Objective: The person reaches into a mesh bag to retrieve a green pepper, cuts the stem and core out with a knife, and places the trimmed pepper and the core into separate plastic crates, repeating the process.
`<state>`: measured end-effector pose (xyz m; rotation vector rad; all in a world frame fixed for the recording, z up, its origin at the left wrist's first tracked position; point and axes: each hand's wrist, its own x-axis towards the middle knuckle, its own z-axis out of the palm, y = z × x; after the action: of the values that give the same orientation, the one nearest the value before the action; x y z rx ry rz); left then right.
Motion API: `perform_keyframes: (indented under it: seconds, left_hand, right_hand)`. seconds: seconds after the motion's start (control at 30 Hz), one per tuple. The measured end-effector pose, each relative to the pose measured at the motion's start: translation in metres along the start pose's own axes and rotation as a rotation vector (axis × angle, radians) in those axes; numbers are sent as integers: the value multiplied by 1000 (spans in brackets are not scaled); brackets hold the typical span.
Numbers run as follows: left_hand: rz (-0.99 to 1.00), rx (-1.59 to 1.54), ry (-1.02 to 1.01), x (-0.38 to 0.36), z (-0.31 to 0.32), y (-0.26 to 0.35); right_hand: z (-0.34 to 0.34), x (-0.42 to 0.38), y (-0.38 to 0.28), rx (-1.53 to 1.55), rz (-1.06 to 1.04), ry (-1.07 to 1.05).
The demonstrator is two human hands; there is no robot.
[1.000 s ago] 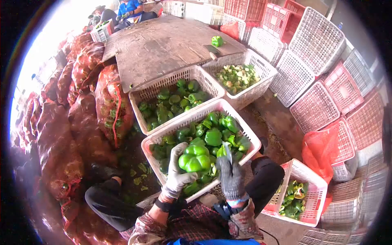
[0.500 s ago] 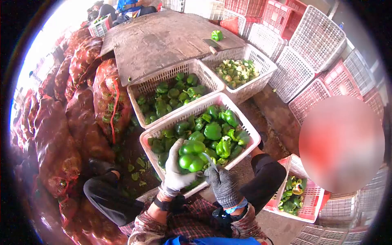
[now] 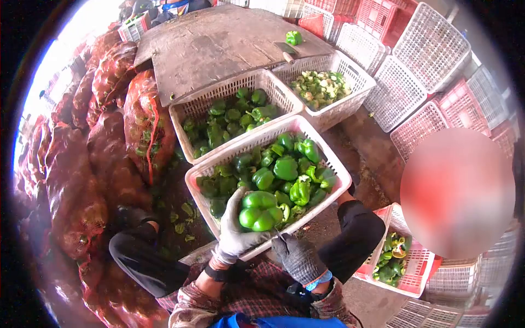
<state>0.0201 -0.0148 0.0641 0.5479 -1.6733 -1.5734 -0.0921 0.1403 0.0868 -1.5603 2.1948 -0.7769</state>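
My left hand (image 3: 239, 227), in a pale glove, is closed round a large green bell pepper (image 3: 259, 211). The pepper is held over the near edge of a white crate (image 3: 342, 183) heaped with green peppers. Just right of it, my right hand (image 3: 299, 259) wears a dark grey knitted glove and is closed on a small knife. The knife's handle is hidden in the fist, and only a little of its blade shows near the fingertips.
Behind stand a crate of green peppers (image 3: 178, 131) and a crate of pale cut pieces (image 3: 322, 90). A wooden board (image 3: 213, 44) bears a pepper (image 3: 293, 37) and a broad knife (image 3: 287, 54). Full net sacks (image 3: 76, 186) line the left; a pink crate (image 3: 418, 273) sits right.
The curved blade, earlier against the pepper's right side, has come away from it. My right hand is slightly lower. The pepper has turned in my left hand, and the view has shifted a little.
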Motion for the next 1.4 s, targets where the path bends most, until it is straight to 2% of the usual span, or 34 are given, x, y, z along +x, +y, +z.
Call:
perform_keyframes:
  seconds: [0.03, 0.07, 0.13, 0.17, 0.2, 0.27, 0.3, 0.33, 0.4, 0.5, 0.6, 0.67, 0.73, 0.77, 0.83, 0.87, 0.9, 0.93, 1.0, 1.03, 1.07, 1.13, 1.17, 1.2, 1.23, 1.27, 1.3, 1.4]
  left_hand:
    - [-140, -121, 91, -1, 6, 2]
    - [-194, -268, 194, 2, 8, 0]
    - [-223, -517, 322, 14, 6, 18]
    - [-145, -419, 302, 17, -2, 2]
    - [-158, -377, 279, 15, -10, -11]
    - [-276, -417, 99, 9, -13, -2]
    - [-243, -473, -17, 8, -8, 2]
    - [-322, -482, -115, 6, -3, 8]
    - [-360, -691, -151, 2, 9, 16]
    - [-256, -327, -142, 2, 8, 1]
    - [-380, -227, -133, -1, 9, -3]
    - [-320, -194, -111, -1, 4, -2]
    - [-338, -245, -129, -1, 2, -14]
    - [-336, -338, -119, -3, 2, -16]
    - [-326, -471, -58, 7, 6, -20]
    - [-335, -506, 5, 7, 12, -20]
    - [-445, -787, 40, 7, 23, -23]
    - [-501, -951, 207, 3, 33, -37]
    - [-640, -1098, 364, 10, 48, -24]
    - [-671, -1187, 356, 8, 46, -39]
    - [-667, -1252, 338, 10, 43, -44]
    - [-650, -1259, 329, 18, 32, -40]
    - [-640, -1203, 335, 24, 26, -33]
    - [-638, -1091, 270, 26, 17, -39]
    - [-651, -1105, 246, 27, 17, -44]
    - [-668, -1120, 217, 29, 18, -45]
    - [-683, -1133, 182, 31, 19, -44]
    - [-825, -1212, 139, 28, 18, -36]
  right_hand:
    - [-1, -4, -4, 102, 67, 18]
    - [0, -8, -6, 202, 130, 39]
    - [10, -17, -3, 167, 76, 120]
    - [17, -20, 3, 256, 158, 135]
    - [21, -17, 12, 352, 232, 135]
    - [-11, 18, -3, 480, 81, 249]
    - [-18, 45, 3, 240, -161, 238]
    - [-29, 57, 1, 470, 9, 5]
    - [-2, 63, 23, 430, -117, 158]
    - [9, 67, 34, 434, -155, 120]
    - [24, 63, 41, 495, -182, 65]
    - [19, 64, 37, 419, -272, 39]
    - [14, 56, 33, 579, -155, 79]
    - [19, 54, 38, 569, -162, 94]
    - [57, 53, 73, 1134, 65, 7]
    - [74, 48, 86, 1718, 325, -89]
    - [33, 49, 44, 934, 35, 209]
    - [37, 53, 45, 1039, 109, 234]
    - [47, 59, 47, 1298, 273, 317]
    - [53, 60, 48, 1452, 361, 384]
    - [48, 54, 57, 1643, 445, 228]
    - [26, 56, 65, 1841, 406, 400]
    - [13, 60, 86, 1584, 541, 436]
    - [2, 68, 98, 1289, 542, 452]
    - [-7, 79, 103, 919, 465, 488]
    - [-12, 93, 104, 425, 305, 516]
    - [-14, 98, 100, 132, 166, 566]
    - [-21, 93, 70, 199, -167, 365]
